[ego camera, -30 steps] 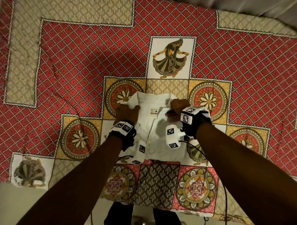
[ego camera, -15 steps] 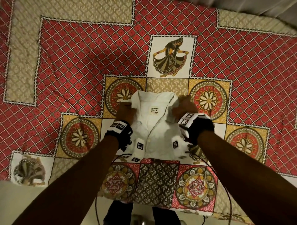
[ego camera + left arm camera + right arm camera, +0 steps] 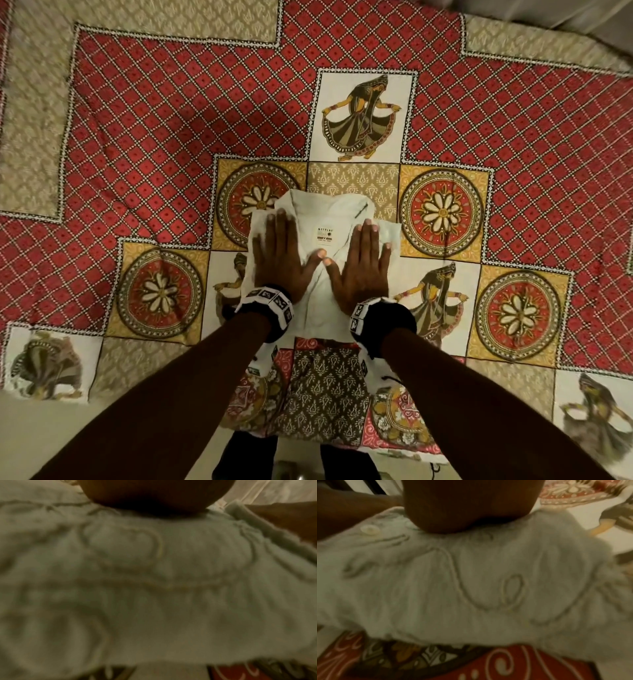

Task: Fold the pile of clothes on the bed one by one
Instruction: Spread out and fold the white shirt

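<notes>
A white collared shirt [image 3: 325,219], folded into a small rectangle with its neck label up, lies on the patterned bedspread near the bed's front edge. My left hand [image 3: 279,255] presses flat on its left half, fingers straight and together. My right hand [image 3: 364,262] lies flat on its right half in the same way, thumbs almost meeting over the placket. Both wrist views show blurred white embroidered cloth [image 3: 154,588] [image 3: 471,588] under the heel of each palm [image 3: 154,497] [image 3: 471,507]; a button [image 3: 369,529] shows in the right wrist view.
The red, gold and beige patchwork bedspread [image 3: 171,120] covers the whole bed. Its front edge [image 3: 325,442] hangs just below the shirt, with pale floor [image 3: 41,428] beyond. A grey strip [image 3: 565,13] runs along the far right corner.
Both hands let go of the shirt's shoulder edges, which they held with curled fingers, and now lie flat on its front. The shirt sits slightly nearer me and flatter.
</notes>
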